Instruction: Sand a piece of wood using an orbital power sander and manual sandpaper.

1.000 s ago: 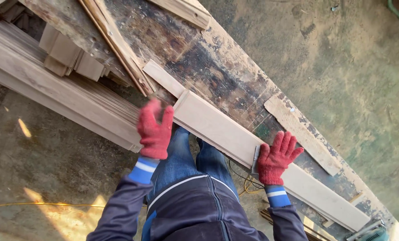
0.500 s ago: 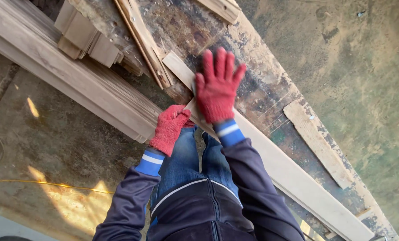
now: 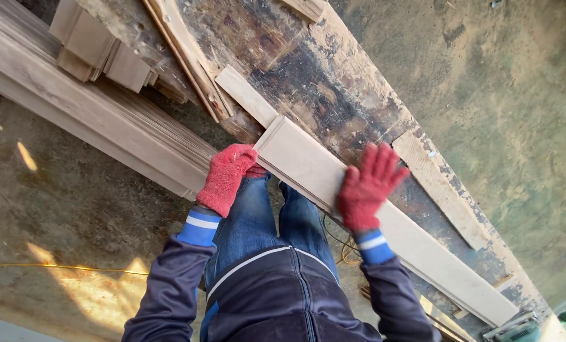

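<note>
The left hand was curled in a closed grip on the near end of the pale plank, which lay along the near edge of the worn desk. The right hand lay flat on the plank, fingers spread, gripping nothing. A short offcut lay just beyond; bare concrete floor spread beyond the far edge.

Red knit gloves on hands; pale plank; dark stained bench.

Soft even daylight, warm sun patches on the floor lower left, slight motion blur.
</note>
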